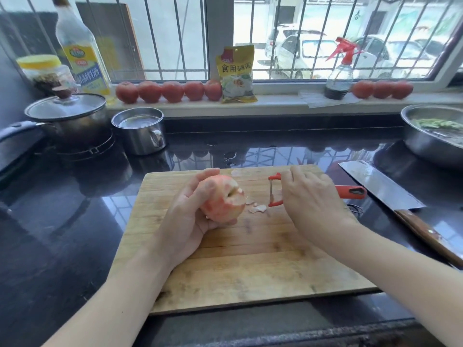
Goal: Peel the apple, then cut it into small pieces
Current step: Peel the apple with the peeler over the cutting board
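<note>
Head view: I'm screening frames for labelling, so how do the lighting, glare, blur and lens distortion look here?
Head view: bright daylight from the window, partly washed out outside; the glossy black counter mirrors the window bars as glare; wide-angle bending bows the windowsill and edges; the right hand with the peeler is slightly motion-blurred, while the apple and cutting board read fairly sharp.

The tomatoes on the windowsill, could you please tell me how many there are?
8 tomatoes: five in a row left of the yellow packet, and three in a row right of the spray bottle. More may be hidden behind the packet or bottle.
</note>
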{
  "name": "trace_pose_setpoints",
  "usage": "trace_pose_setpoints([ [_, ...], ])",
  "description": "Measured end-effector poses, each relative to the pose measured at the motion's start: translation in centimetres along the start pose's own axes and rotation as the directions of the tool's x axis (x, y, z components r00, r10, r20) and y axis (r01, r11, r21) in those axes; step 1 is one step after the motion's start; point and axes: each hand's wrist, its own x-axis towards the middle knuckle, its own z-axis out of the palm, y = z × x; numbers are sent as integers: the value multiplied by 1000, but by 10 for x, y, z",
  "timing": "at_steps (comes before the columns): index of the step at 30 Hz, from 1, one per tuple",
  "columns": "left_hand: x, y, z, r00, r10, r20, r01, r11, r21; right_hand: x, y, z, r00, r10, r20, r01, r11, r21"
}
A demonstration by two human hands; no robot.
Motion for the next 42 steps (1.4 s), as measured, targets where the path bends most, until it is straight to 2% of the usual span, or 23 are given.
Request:
trace_pose_setpoints([
  [7,0,1,4,1000,13,7,-13,999,51,-9,7,7,998,-60,-3,59,997,-46],
  [12,1,2,5,1000,-6,-27,8,998,59,-14,-1,-7,972,-110,-208,128,989,78],
  [14,1,0,5,1000,5,-26,-2,996,94,-17,-14,-19,968,-90,-235,116,988,101],
  [17,0,-1,5,1000,25,-12,-24,994,107,-17,-33,-28,986,9,-166,20,986,168],
  [20,-1,-1,4,999,48,23,-50,994,96,-17,-46,-35,990,48,-131,-29,989,148],
  [25,-3,0,6,994,81,78,-86,994,66,-17,-52,-49,993,-36,-114,47,994,95],
  [29,-2,-1,3,984,82,160,-93,994,61,-15,-48,-52,996,-61,-60,69,987,147],
  [33,0,-3,-2,985,78,152,-83,996,30,-13,-50,-53,999,-28,-43,35,984,177],
  [42,1,-6,-6,990,88,109,-95,994,61,-17,-54,-46,1000,-28,-5,28,994,107],
])
